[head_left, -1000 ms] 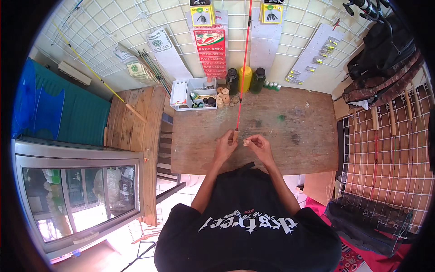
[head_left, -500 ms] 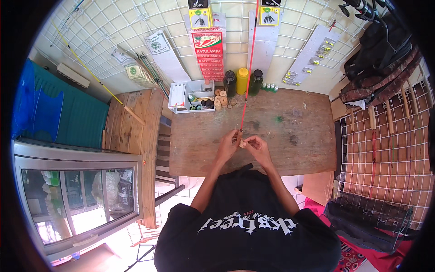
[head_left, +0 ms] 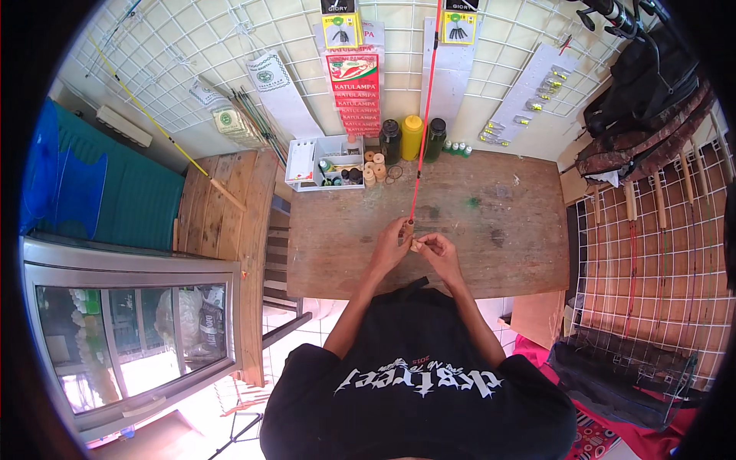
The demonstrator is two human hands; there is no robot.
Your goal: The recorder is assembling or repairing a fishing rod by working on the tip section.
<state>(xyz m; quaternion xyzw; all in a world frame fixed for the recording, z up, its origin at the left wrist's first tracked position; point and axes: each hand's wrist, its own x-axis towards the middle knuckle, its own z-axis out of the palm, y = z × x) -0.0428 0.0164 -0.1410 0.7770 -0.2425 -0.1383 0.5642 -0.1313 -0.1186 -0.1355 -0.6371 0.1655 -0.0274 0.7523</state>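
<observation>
A thin red fishing rod (head_left: 425,130) with dark bands rises away from me over the table toward the back wall. My left hand (head_left: 391,249) is closed around its short brown handle (head_left: 410,228), near the table's front edge. Close beside it, my right hand (head_left: 439,254) pinches a small pale tan piece (head_left: 416,245) against the handle's lower part. That piece could be folded paper or sandpaper; it is too small to tell. Fingers hide most of the handle's lower end.
On the wooden table (head_left: 506,238) stand a white organizer box (head_left: 307,165), wooden spools (head_left: 370,175), dark bottles (head_left: 391,142) and a yellow bottle (head_left: 412,138). A wire grid with packaged lures (head_left: 341,34) is behind. A glass-fronted cabinet (head_left: 130,330) stands left; rods hang on a right-hand rack (head_left: 659,195).
Both hands and the rod's handle have shifted slightly toward me and to the right. The grip on the rod and the tan piece looks the same.
</observation>
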